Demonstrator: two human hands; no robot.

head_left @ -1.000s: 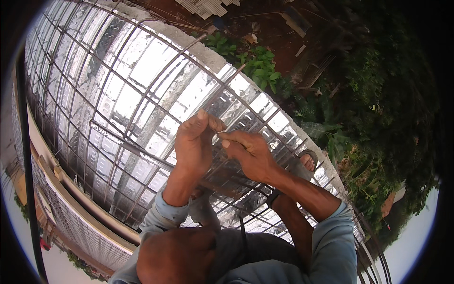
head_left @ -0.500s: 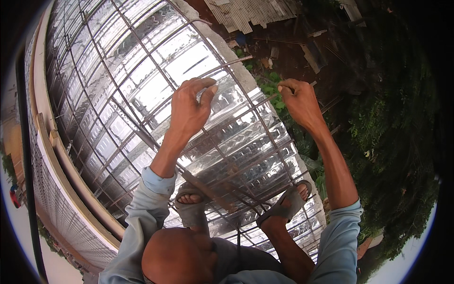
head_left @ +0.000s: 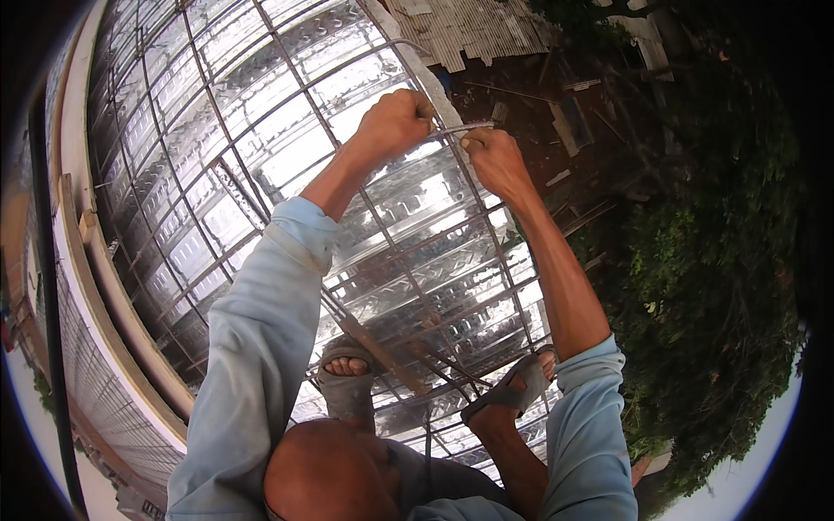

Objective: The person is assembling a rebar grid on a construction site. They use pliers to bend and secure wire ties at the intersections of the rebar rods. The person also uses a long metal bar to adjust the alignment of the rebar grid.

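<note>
My left hand (head_left: 395, 122) is curled closed over a crossing of the steel rebar mesh (head_left: 304, 87), close to the deck's right edge. Just to its right, my right hand (head_left: 495, 161) has its thumb and forefinger pinched together at the jutting rebar end (head_left: 473, 128). That bar runs between the two hands. Anything thin inside either grip is hidden or too small to make out. Beneath the mesh lie shiny ribbed metal deck sheets (head_left: 291, 161).
My sandalled feet (head_left: 347, 369) stand on the mesh by a brown board (head_left: 382, 352). Right of the deck edge there is a drop to brown ground, a corrugated roof (head_left: 473, 30) and dense trees (head_left: 695, 260). Timber formwork (head_left: 130, 304) curves along the left.
Both hands have moved forward and closer together, meeting at the bar end by the edge. My left hand has shifted right, my right hand left. The view has moved slightly.
</note>
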